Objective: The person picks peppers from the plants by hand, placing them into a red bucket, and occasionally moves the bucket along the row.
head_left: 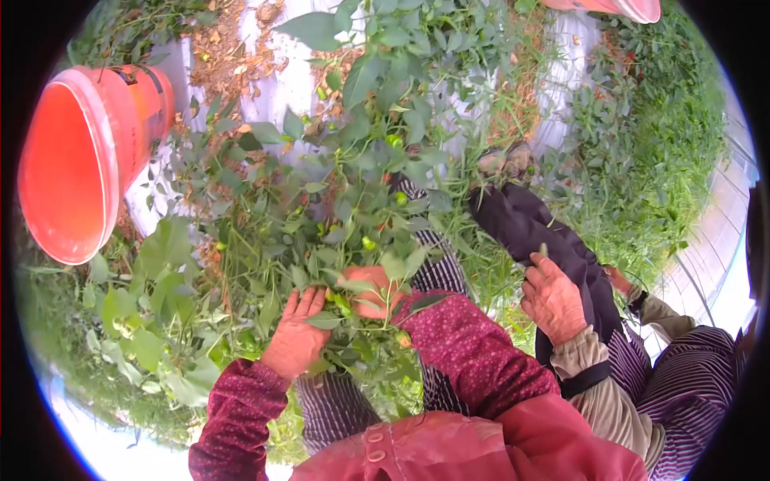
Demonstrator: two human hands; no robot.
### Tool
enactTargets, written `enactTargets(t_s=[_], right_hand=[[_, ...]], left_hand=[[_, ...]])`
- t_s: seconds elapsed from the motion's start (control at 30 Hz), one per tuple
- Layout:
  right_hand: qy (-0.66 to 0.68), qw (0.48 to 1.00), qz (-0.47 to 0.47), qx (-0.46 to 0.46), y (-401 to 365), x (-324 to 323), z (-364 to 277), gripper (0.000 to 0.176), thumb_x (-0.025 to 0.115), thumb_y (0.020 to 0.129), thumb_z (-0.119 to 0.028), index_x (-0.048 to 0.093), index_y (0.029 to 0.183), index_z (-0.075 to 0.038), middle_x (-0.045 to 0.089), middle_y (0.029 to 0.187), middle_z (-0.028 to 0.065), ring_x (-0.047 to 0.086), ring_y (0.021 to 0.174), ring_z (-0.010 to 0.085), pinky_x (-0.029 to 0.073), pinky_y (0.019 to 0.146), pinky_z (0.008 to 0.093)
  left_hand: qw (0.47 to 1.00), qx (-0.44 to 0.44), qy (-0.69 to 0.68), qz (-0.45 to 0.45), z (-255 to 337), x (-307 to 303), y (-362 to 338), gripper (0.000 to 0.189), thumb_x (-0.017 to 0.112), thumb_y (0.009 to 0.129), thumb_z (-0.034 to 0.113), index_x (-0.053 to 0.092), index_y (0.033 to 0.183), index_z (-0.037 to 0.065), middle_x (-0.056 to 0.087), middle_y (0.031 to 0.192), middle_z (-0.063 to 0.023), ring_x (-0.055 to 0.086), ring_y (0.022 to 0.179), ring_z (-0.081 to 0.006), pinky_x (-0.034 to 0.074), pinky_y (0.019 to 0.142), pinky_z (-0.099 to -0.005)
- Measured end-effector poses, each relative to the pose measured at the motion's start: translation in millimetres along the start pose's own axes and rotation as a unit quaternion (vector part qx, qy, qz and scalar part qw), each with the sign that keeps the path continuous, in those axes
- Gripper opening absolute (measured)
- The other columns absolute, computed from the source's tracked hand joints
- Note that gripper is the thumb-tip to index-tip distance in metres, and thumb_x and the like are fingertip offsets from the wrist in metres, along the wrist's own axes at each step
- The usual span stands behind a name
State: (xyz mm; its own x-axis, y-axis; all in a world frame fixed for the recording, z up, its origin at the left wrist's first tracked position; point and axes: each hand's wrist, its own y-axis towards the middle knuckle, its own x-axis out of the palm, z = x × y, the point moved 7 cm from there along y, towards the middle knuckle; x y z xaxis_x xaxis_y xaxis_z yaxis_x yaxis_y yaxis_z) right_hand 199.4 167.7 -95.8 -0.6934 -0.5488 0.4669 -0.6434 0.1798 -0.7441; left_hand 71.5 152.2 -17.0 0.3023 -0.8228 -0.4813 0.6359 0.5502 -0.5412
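Both my hands are among the leaves of a green pepper plant [353,176] in the middle of the view. My left hand [297,337] lies against the foliage with its fingers spread, and no object shows in it. Just to its right, my right hand [371,293] has its fingers curled in beside a yellow-green pepper [340,305]; leaves partly cover the fingers, so what they hold, if anything, is hidden. Small green peppers [369,243] hang on the stems above my hands.
An orange-red bucket [128,104] lies tipped at the upper left. Part of another bucket [634,8] shows at the top right. Close on my right, a co-worker's hand [553,298] pinches something small and green. White plastic sheeting [289,72] covers the ground between plants.
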Motion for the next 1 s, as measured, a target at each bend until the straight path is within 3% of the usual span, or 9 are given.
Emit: enactTargets(t_s=[0.13, 0.2, 0.33, 0.47, 0.6, 0.7, 0.8, 0.9, 1.0], right_hand=[[-0.345, 0.933, -0.098, -0.024, 4, 24, -3, 0.013, 0.057, 0.083, -0.014, 0.060, 0.088, -0.003, 0.061, 0.098, 0.0123, 0.063, 0.084, 0.0264, 0.051, 0.072, 0.0383], [-0.157, 0.944, 0.148, -0.248, -17, 12, -16, 0.027, 0.068, 0.066, -0.016, 0.064, 0.092, -0.009, 0.060, 0.076, 0.0100, 0.061, 0.069, 0.0268, 0.050, 0.059, 0.0382], [-0.428, 0.902, 0.051, -0.027, -12, 25, -15, 0.035, 0.066, 0.067, -0.014, 0.062, 0.102, -0.013, 0.062, 0.078, 0.0065, 0.062, 0.074, 0.0264, 0.050, 0.064, 0.0402], [-0.351, 0.932, 0.074, -0.050, -14, 28, -2, 0.047, 0.065, 0.067, -0.012, 0.057, 0.113, -0.016, 0.061, 0.094, 0.0067, 0.062, 0.075, 0.0268, 0.051, 0.065, 0.0402], [-0.428, 0.903, 0.029, -0.012, -16, 31, -19, 0.050, 0.063, 0.070, -0.014, 0.054, 0.118, -0.018, 0.058, 0.104, 0.0065, 0.062, 0.077, 0.0279, 0.051, 0.066, 0.0399], [-0.399, 0.916, 0.022, 0.010, -15, 31, -14, 0.036, 0.061, 0.074, -0.024, 0.061, 0.110, -0.017, 0.056, 0.114, 0.0050, 0.062, 0.080, 0.0290, 0.051, 0.069, 0.0406], [-0.377, 0.926, 0.024, -0.016, -14, 31, 1, 0.033, 0.063, 0.073, -0.029, 0.065, 0.103, -0.016, 0.054, 0.118, 0.0042, 0.063, 0.081, 0.0293, 0.051, 0.071, 0.0411], [-0.377, 0.926, 0.013, 0.025, -13, 34, 14, 0.036, 0.065, 0.070, -0.029, 0.065, 0.103, -0.015, 0.054, 0.118, 0.0041, 0.062, 0.084, 0.0283, 0.051, 0.071, 0.0404], [-0.360, 0.930, -0.011, 0.078, -10, 33, 0, 0.043, 0.065, 0.069, -0.024, 0.058, 0.111, -0.015, 0.055, 0.112, 0.0053, 0.062, 0.085, 0.0279, 0.051, 0.069, 0.0407]], left_hand=[[0.995, -0.001, -0.047, -0.090, 3, -24, -12, 0.020, 0.054, 0.075, 0.015, 0.063, 0.090, 0.005, 0.037, 0.137, -0.0256, 0.036, 0.128, -0.0372, 0.026, 0.107, -0.0479], [0.997, -0.005, -0.050, -0.063, 5, -26, -13, 0.032, 0.059, 0.068, 0.010, 0.062, 0.100, 0.007, 0.036, 0.138, -0.0234, 0.036, 0.128, -0.0374, 0.027, 0.107, -0.0475], [0.995, -0.006, -0.061, -0.072, -5, -43, -9, 0.037, 0.058, 0.068, 0.002, 0.060, 0.105, 0.003, 0.045, 0.129, -0.0229, 0.045, 0.120, -0.0381, 0.036, 0.101, -0.0458], [0.981, -0.063, -0.146, 0.109, -52, -89, 20, 0.039, 0.053, 0.061, -0.011, 0.061, 0.097, -0.002, 0.059, 0.105, -0.0211, 0.057, 0.101, -0.0372, 0.048, 0.087, -0.0397], [0.974, -0.100, -0.173, 0.103, -85, -55, 83, 0.034, 0.049, 0.066, -0.011, 0.061, 0.096, 0.000, 0.061, 0.099, -0.0179, 0.059, 0.094, -0.0356, 0.050, 0.081, -0.0365], [0.975, -0.148, -0.165, 0.014, -91, -12, 127, 0.034, 0.051, 0.068, -0.008, 0.060, 0.100, 0.002, 0.058, 0.110, -0.0177, 0.056, 0.102, -0.0350, 0.048, 0.085, -0.0379], [0.967, -0.058, -0.212, 0.126, -83, -3, 149, 0.038, 0.055, 0.071, -0.002, 0.062, 0.107, 0.007, 0.051, 0.120, -0.0170, 0.049, 0.112, -0.0334, 0.044, 0.090, -0.0421], [0.999, -0.028, -0.046, 0.006, -79, 14, 168, 0.035, 0.056, 0.075, 0.009, 0.062, 0.109, 0.011, 0.047, 0.125, -0.0171, 0.043, 0.117, -0.0316, 0.041, 0.092, -0.0421], [1.000, 0.006, -0.005, 0.027, -73, -5, 168, 0.030, 0.056, 0.075, 0.013, 0.064, 0.103, 0.009, 0.047, 0.124, -0.0172, 0.044, 0.116, -0.0297, 0.041, 0.090, -0.0401]])
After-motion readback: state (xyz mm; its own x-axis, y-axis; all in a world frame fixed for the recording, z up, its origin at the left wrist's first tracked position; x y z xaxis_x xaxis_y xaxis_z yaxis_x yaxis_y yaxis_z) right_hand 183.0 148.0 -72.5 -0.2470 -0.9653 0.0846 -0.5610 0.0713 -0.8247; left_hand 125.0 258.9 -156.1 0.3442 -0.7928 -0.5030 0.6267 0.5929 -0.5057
